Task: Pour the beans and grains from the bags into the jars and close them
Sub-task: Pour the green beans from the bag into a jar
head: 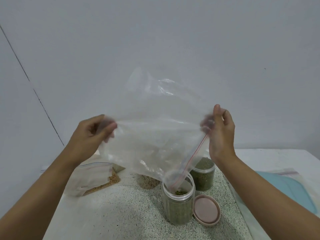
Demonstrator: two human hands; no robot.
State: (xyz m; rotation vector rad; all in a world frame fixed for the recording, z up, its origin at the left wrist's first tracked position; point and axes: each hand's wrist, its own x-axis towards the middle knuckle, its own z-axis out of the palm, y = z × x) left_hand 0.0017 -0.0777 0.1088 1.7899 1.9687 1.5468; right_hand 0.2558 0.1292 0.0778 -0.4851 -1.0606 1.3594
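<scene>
The near jar (178, 201) is clear plastic with fine upright ribs, and the mung beans (178, 211) inside it are dull olive green. Above it the zip bag (152, 135) is colourless and see-through, with a thin red stripe (192, 160) along its mouth. Just right of the jar, the lid (207, 209) is dusty pink. Behind and to the right, a second jar (203, 175) shows the same olive green. To the left, another bag (93, 177) is cloudy clear with thin blue and red lines at its top and holds golden-tan grains. The countertop (121, 213) beneath the jar is off-white, speckled with dark flecks. Far to its right lies a pale blue-green sheet (303, 201).
</scene>
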